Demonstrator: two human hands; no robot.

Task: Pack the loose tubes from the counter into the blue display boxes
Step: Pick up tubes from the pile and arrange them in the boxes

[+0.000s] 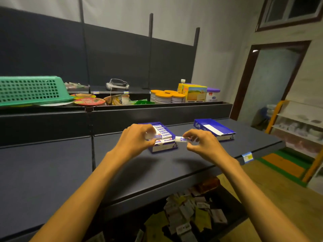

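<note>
Fingers (150,136) of our left hand (135,138) are curled over the near end of the blue display box (163,147). They seem to pinch something white and blurred there, perhaps one tube, but we cannot tell for sure. This box stands on the dark bench (52,172) and holds a row of white and blue tubes (162,132) lying side by side, which nearly fill it.

Just to the right, our right hand (203,140) holds one loose tube (183,139). Thumb and fingertips pinch its right end, and the other fingers are bent. The tube lies about level, with its white end pointing left toward the filled box, beside the box's near right corner. We cannot see if it touches the box.

Farther right on the bench stands a second blue display box (214,129), well apart from the hands. We see no tubes in it, only a white strip inside.

Behind the bench is a shelf (122,109) with other goods. From the left there is a green basket (31,90) turned upside down, then flat round packs (89,101), then jars with orange lids (167,96), a yellow carton (194,92) and a tin with a purple lid (212,94). At the far right we see a doorway (272,81).
</note>
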